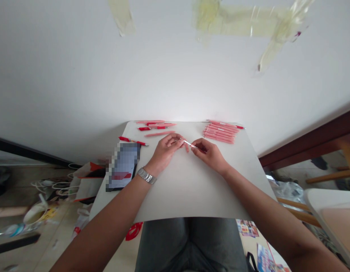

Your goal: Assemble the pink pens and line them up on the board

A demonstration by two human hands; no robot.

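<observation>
Over the middle of the table, my right hand (pixel 206 152) is closed around a slim pen (pixel 189 143), with a bit of red showing at its fingers. The pen's pale end points left into the fingertips of my left hand (pixel 167 149), which are pinched together there. A short pink strip (pixel 187 148) shows just under those fingertips; whether it is held or lies on the table I cannot tell. Left of my hands lie several red pens (pixel 145 129) and slim pink pieces (pixel 159 133). A neat row of pink, pen-shaped pieces (pixel 220 133) lies to the right.
A phone (pixel 125 164) with a blurred-out screen lies at the table's left side, below another red pen (pixel 132 141). The white table (pixel 191 196) meets the wall (pixel 175 83) at the back. Bags (pixel 88 181) stand on the floor at left, a chair (pixel 330 211) at right.
</observation>
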